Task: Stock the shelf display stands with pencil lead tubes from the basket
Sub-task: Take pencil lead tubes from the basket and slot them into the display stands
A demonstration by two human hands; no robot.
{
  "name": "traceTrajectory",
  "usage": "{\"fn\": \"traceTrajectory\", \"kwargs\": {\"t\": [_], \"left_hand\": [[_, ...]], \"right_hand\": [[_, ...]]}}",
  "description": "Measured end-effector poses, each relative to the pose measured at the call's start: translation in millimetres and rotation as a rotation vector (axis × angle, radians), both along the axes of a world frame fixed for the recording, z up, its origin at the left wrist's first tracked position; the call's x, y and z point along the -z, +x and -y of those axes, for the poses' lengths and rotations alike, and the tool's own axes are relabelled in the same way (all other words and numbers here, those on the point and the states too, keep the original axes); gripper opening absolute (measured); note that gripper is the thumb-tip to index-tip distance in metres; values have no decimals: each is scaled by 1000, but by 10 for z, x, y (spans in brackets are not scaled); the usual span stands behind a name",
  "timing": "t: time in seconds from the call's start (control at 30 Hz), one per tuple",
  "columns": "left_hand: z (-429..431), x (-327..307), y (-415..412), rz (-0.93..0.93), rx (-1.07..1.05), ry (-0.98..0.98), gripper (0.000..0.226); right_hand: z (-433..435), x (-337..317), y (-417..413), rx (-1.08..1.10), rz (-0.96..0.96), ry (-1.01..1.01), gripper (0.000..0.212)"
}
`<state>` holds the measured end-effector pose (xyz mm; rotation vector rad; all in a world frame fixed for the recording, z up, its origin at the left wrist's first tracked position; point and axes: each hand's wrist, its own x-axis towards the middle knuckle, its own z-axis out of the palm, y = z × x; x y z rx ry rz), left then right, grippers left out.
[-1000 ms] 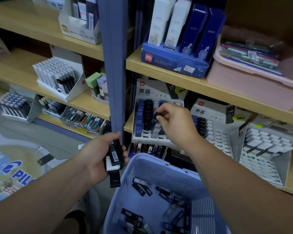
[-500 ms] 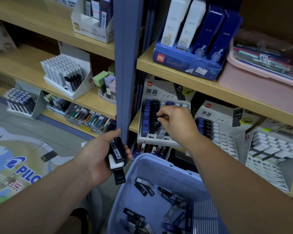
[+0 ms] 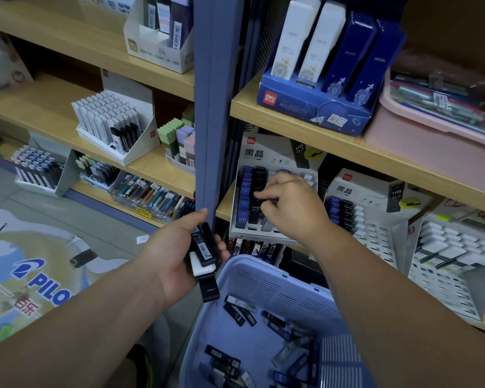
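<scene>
Currently, head view, one entry per item.

- Left hand (image 3: pixel 174 256): closed round a bundle of tubes (image 3: pixel 205 247), several black and one white, held just left of the basket's far rim.
- Right hand (image 3: pixel 289 205): fingers curled, a black tube (image 3: pixel 267 202) pinched at the dark column of the left display stand (image 3: pixel 266 158), which is set on the lower shelf (image 3: pixel 223 208).
- Basket (image 3: pixel 277 284): lilac, nearest, with loose tubes (image 3: pixel 240 315) scattered on its floor.
- Second display stand (image 3: pixel 375 233): placed just right of the first, with blue and black tubes set in its left columns.
</scene>
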<state>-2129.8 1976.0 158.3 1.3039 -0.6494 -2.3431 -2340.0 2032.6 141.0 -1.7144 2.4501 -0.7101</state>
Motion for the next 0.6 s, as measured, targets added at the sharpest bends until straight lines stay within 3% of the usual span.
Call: {"fn": "traceTrajectory", "kwargs": {"t": [0.2, 0.37, 0.43, 0.53, 0.6], "left_hand": [[-6, 18, -5, -11, 1, 1, 28], [-14, 1, -32, -28, -35, -15, 30], [-14, -21, -66, -55, -76, -19, 30], [-47, -72, -162, -102, -110, -28, 29], [-103, -97, -262, -132, -122, -29, 32]], "right_hand": [[-95, 133, -38, -2, -51, 96, 27], [-183, 102, 114, 55, -97, -208, 19], [-293, -31, 288, 27, 88, -266, 12], [-533, -322, 579, -16, 671, -93, 12], [-713, -445, 691, -24, 938, 20, 30]]}}
